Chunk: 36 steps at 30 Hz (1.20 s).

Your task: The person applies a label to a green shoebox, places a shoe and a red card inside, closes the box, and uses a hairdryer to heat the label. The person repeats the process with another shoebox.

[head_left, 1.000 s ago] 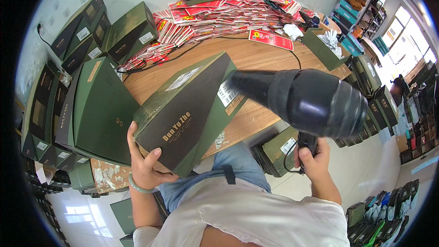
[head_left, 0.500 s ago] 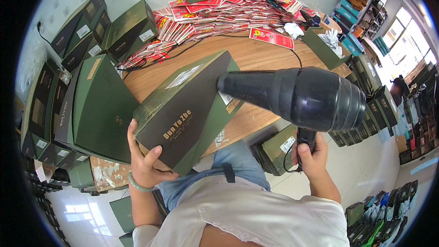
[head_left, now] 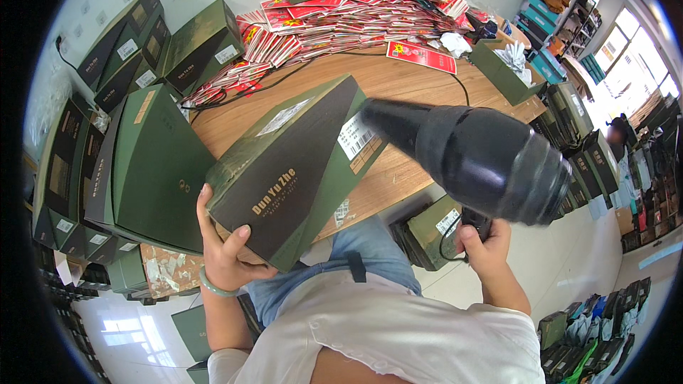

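Bright daylight pours in from the window [head_left: 644, 50] (blown out at upper right); edges bend and darken, shadows stay soft, focus sharp.

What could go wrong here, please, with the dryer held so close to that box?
The dryer nozzle sits almost against the box at its white label, so heat in one spot might scorch or wrinkle it. The left hand alone props the tilted box from its lower end, so it could slip toward the lap. The cord loops near the right hand and might snag on the boxes below.
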Motion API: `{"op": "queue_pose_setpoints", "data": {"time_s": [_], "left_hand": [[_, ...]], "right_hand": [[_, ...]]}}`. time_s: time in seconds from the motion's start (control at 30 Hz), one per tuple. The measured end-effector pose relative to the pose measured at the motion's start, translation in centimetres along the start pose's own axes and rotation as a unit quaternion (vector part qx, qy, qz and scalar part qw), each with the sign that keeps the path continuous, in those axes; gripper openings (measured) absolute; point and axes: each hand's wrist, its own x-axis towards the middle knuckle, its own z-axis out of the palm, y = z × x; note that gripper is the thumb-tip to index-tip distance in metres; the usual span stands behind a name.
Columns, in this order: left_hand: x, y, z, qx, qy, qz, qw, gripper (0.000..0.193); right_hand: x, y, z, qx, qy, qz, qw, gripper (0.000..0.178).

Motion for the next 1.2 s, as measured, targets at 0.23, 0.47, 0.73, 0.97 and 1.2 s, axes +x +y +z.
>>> {"op": "queue_pose_setpoints", "data": {"time_s": [0.23,0.47,0.73,0.97,1.2], "left_hand": [[0.1,0.0,-0.1,-0.011,0.001,0.002,1.000,0.112],[0.5,0.2,-0.1,0.000,0.011,0.000,1.000,0.110],[0.5,0.1,-0.2,-0.010,0.005,-0.006,1.000,0.113],[0.3,-0.1,-0.2,-0.010,-0.002,-0.002,1.000,0.112],[0.3,-0.4,-0.3,0.009,-0.008,0.012,1.000,0.109]], "right_hand": [[-0.7,-0.9,-0.7,0.068,-0.022,0.058,0.996,0.058],[-1.0,-0.4,-0.7,0.014,0.029,0.041,0.999,0.059],[-1.3,0.2,-1.8,0.003,0.000,0.038,0.999,0.060],[-1.4,-0.3,-1.8,0.059,0.003,0.064,0.996,0.043],[-1.3,-0.1,-2.4,0.083,-0.030,0.102,0.991,0.045]]}}
